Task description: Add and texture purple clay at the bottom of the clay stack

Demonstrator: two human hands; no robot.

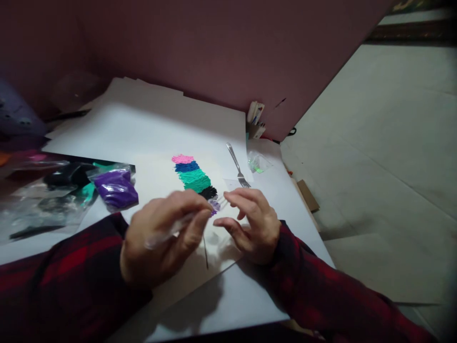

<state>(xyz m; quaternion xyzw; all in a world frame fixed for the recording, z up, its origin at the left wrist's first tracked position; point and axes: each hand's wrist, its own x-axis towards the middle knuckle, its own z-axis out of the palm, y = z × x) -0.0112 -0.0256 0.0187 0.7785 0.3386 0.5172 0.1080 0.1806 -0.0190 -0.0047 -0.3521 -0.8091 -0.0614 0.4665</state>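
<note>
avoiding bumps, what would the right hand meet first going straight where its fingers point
Likely the clear plastic fork in the left hand; its prongs lie by the fingers of the right hand; depth is unclear, so they may be touching.

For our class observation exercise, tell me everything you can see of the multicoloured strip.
The multicoloured strip runs in rough-edged bands: pink at the far end, then dark blue, turquoise, green and black, with some purple showing nearest. Its surface looks stringy, perhaps modelling clay. It lies slanted on a cream sheet, mostly beyond the left hand and right hand. The near end is partly hidden, so any contact there is unclear.
</note>
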